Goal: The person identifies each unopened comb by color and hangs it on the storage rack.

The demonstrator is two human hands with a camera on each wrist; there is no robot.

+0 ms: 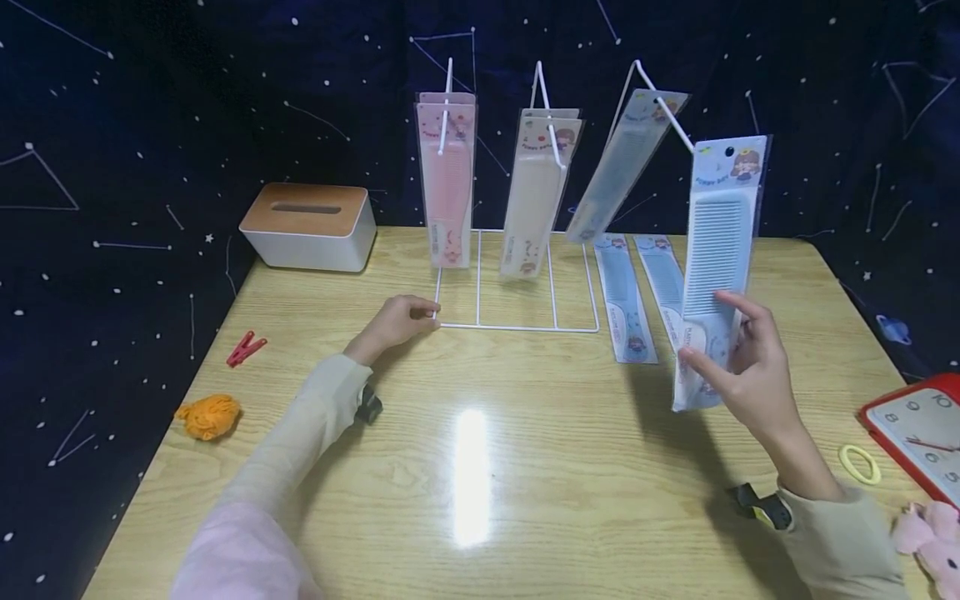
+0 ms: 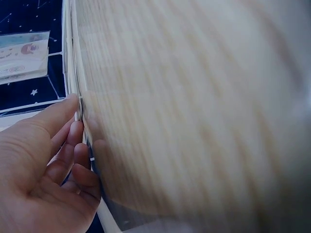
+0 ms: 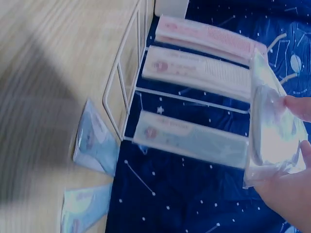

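Observation:
My left hand [image 1: 399,323] pinches the front left corner of a white wire display rack [image 1: 517,328]; the left wrist view shows thumb and fingertip at the wire. In my right hand [image 1: 757,371] is a packaged blue comb [image 1: 718,258], upright, gripped by its lower part. Its top lies by the tip of the rack's right prong; whether the prong passes through its hole I cannot tell. Packaged pink combs [image 1: 450,183] hang on the left prong, cream combs [image 1: 536,208] on the middle one. One blue comb [image 3: 189,141] hangs tilted on the right prong.
Two packaged blue combs [image 1: 621,300] lie right of the rack. A tissue box [image 1: 311,229] stands back left, with a red clip [image 1: 244,350] and orange yarn [image 1: 210,417] nearer. At right are a yellow ring [image 1: 859,465], a red-framed clock [image 1: 918,429] and a pink plush toy [image 1: 930,542].

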